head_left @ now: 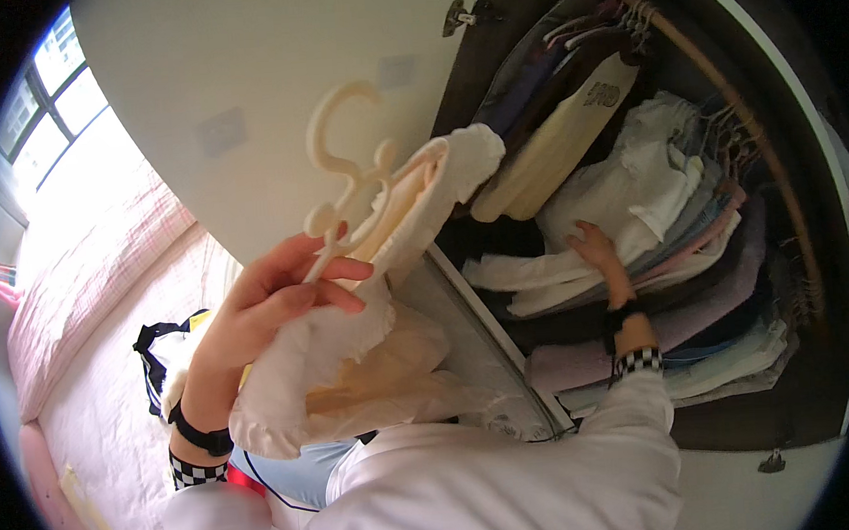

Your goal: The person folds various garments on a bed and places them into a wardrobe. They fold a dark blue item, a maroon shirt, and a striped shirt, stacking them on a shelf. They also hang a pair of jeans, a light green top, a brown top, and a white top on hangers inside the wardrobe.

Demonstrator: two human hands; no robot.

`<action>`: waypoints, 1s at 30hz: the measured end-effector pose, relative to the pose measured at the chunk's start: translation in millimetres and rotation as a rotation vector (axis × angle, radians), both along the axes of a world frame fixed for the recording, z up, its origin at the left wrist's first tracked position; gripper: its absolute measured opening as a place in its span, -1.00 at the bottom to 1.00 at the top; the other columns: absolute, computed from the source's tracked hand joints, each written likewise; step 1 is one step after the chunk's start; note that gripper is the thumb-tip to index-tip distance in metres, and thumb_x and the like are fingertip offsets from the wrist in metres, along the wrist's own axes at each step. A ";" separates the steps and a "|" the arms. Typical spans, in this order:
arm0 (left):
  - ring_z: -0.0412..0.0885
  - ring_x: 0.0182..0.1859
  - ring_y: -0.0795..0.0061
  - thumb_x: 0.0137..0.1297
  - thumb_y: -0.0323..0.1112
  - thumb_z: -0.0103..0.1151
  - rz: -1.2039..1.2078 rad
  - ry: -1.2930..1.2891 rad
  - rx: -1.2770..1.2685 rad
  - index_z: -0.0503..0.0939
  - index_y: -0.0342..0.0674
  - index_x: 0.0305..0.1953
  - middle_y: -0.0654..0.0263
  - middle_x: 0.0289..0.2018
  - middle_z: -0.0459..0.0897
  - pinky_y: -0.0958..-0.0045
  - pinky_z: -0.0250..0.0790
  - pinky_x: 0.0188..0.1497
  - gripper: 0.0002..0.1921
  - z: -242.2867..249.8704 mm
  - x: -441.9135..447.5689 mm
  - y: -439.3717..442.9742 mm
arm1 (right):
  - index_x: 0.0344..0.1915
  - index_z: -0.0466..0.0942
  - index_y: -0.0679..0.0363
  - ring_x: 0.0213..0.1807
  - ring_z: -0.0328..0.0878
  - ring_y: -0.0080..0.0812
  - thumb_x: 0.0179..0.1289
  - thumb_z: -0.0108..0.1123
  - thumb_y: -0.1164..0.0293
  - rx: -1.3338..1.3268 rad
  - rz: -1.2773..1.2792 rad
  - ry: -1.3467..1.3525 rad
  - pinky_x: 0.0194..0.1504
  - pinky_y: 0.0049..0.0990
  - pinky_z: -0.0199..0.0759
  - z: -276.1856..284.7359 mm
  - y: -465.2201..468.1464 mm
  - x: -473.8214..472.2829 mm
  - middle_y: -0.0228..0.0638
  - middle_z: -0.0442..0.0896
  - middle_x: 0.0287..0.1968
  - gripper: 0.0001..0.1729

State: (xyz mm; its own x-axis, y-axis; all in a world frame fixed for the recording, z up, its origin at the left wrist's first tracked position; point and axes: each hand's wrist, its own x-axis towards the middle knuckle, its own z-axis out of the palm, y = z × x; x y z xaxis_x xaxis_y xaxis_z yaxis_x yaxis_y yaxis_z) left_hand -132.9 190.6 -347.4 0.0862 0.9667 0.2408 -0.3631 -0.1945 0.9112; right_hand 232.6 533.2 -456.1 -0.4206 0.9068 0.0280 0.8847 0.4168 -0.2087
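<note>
My left hand (282, 294) grips a cream plastic clothes hanger (336, 161) just below its hook. On that hanger hangs a white garment with ruffled edges (349, 341), its folds spreading down in front of me. Inside the wardrobe, my right hand (596, 245) touches a white garment (600, 184) with its fingers spread. Whether those fingers pinch the cloth, I cannot tell. A cream top with a dark print (562, 142) hangs beside it, further back.
A hanging rail (740, 97) curves along the wardrobe's right side, with several hangers and clothes. A white wardrobe door (255, 58) stands open ahead. On the left is a bed with pink bedding (88, 297), and a black-and-white item (159, 361) lies on it.
</note>
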 end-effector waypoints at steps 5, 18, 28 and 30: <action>0.34 0.02 0.45 0.23 -0.47 -0.23 -0.048 0.171 0.147 0.04 -0.21 0.19 0.11 0.03 0.33 0.53 0.16 0.04 -0.53 -7.3 49.2 41.8 | -0.12 0.36 0.30 -0.19 0.42 -0.48 0.20 -0.05 0.38 -1.010 0.602 0.803 -0.23 -0.53 0.37 63.2 -142.1 -64.1 -0.28 0.48 -0.18 -0.71; 0.36 -0.04 0.43 0.30 -0.18 -0.31 -0.083 0.268 0.221 0.21 -0.28 0.11 0.13 -0.05 0.40 0.53 0.18 0.01 -0.58 -17.8 135.2 98.6 | 0.08 0.00 0.26 0.03 0.18 -0.45 -0.07 0.23 0.31 -0.533 0.459 1.387 0.05 -0.47 0.08 74.5 -235.1 -107.1 -0.28 0.22 -0.02 -0.22; 0.11 0.19 0.44 0.30 -0.08 -0.32 0.103 0.301 -0.006 0.11 -0.20 0.17 0.24 0.13 0.20 0.42 -0.10 0.20 -0.51 -33.6 80.8 83.5 | -0.18 0.30 0.23 -0.24 0.37 -0.46 -0.08 0.15 0.39 -0.222 0.147 1.478 -0.19 -0.49 0.29 157.1 -141.2 -76.6 -0.30 0.43 -0.27 -0.59; 0.14 0.18 0.45 0.30 -0.08 -0.32 0.113 0.265 -0.009 0.12 -0.18 0.17 0.26 0.11 0.23 0.43 -0.07 0.18 -0.52 -35.4 72.0 80.9 | -0.24 0.35 0.22 -0.27 0.39 -0.42 -0.09 0.15 0.29 -0.164 0.056 1.457 -0.23 -0.46 0.29 187.1 -89.6 -70.6 -0.31 0.44 -0.30 -0.61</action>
State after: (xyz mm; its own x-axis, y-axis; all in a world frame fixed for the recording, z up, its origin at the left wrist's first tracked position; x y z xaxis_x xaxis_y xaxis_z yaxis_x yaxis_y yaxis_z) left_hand -61.0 271.5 -382.8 0.0367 0.9758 0.2158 -0.0881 -0.2119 0.9733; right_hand 162.0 443.6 -269.0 -0.1457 0.9253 0.3501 -0.1615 0.3269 -0.9312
